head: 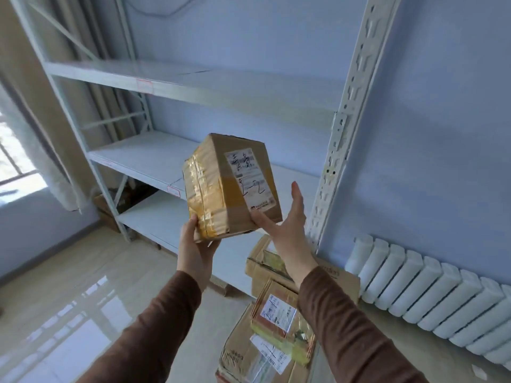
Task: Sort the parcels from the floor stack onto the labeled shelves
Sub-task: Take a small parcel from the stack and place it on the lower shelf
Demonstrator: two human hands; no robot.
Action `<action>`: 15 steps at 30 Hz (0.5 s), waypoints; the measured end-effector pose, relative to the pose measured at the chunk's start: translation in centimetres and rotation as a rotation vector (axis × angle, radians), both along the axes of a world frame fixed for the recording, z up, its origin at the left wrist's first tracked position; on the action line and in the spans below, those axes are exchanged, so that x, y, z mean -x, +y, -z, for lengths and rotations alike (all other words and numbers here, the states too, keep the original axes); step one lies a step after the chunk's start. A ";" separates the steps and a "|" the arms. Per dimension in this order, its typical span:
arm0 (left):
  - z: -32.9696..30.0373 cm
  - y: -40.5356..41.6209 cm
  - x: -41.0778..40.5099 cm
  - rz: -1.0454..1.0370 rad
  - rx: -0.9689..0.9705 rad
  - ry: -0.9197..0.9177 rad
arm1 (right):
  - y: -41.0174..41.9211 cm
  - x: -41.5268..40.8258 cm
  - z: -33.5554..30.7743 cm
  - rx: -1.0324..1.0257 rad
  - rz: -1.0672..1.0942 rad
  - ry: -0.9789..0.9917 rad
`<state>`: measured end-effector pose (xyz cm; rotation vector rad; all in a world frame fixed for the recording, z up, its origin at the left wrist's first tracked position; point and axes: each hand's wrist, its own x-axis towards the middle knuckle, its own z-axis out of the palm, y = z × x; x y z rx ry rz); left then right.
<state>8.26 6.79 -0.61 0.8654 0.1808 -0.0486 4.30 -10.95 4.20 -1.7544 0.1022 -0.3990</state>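
Taped cardboard parcel [231, 186] held in both hands.

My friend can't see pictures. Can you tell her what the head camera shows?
Two hands hold up a taped cardboard parcel with a white label: the left hand grips its bottom corner, the right hand is open under it. Behind stand bare white shelves; more parcels are stacked below.

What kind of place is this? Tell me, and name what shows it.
Probably a small parcel sorting or storage room, in an ordinary building rather than a warehouse. A metal shelving rack carries small labels on its shelf edges, taped cardboard parcels are stacked on the tiled floor, and a radiator lines the wall.
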 end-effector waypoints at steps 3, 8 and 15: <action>-0.4 3.5 0.3 -0.072 -0.010 -0.032 | 2.6 -1.0 -1.1 -0.147 -0.196 0.133; -1.9 8.8 0.8 -0.188 -0.163 -0.094 | 7.8 -2.1 -1.4 -0.292 -0.422 0.071; -4.6 16.1 2.8 -0.418 -0.444 -0.261 | 15.1 -3.8 -1.6 -0.283 -0.542 -0.051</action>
